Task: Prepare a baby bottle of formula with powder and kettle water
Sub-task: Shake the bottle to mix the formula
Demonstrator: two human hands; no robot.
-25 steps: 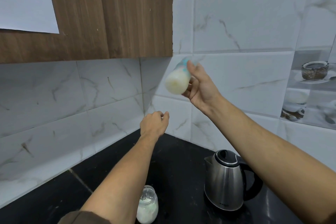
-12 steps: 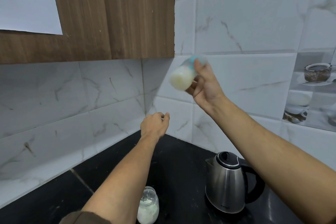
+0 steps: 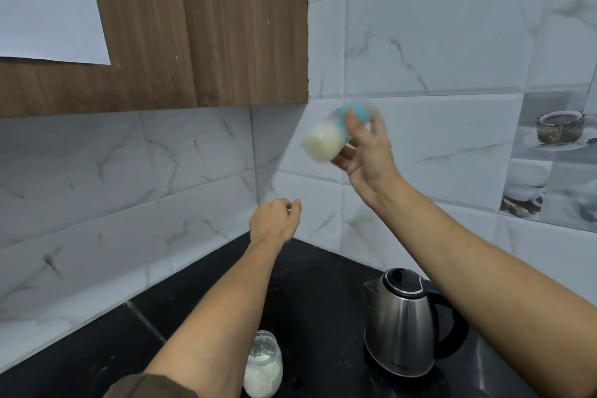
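Two bare hands up over a black countertop (image 3: 323, 284) in a tiled corner. Right hand (image 3: 365, 152) raised high above the kettle (image 3: 400, 323) and a little to its left, fingers wrapped around a baby bottle (image 3: 326, 142), thumb across the teal collar. Bottle blurred, tilted nearly on its side, base toward the camera, teal top end pointing away toward the wall tiles (image 3: 436, 42); pale creamy liquid filling the lower part. Exact state of the cap too smeared to tell. Left hand (image 3: 274, 220) lower, up and to the left of the kettle, well apart from the bottle, loosely curled with fingertips drawn in toward the thumb; whether anything small sits between them, cannot tell. Kettle of brushed steel, upright on the countertop, black lid down, spout toward the left, black handle on its right side partly hidden behind the right forearm. Left of the kettle, near the bottom edge, a clear glass jar (image 3: 262, 365) standing upright, no lid visible, white powder filling its lower half, partly overlapped by the left forearm. Far above and left of the kettle, a brown wood-grain wall cabinet (image 3: 193, 26), a white sheet over its left door. Up and right of the kettle, decorative tiles (image 3: 555, 155) printed with cups and bowls. Olive sleeve (image 3: 151, 386) at the left elbow, at the frame's lower edge.
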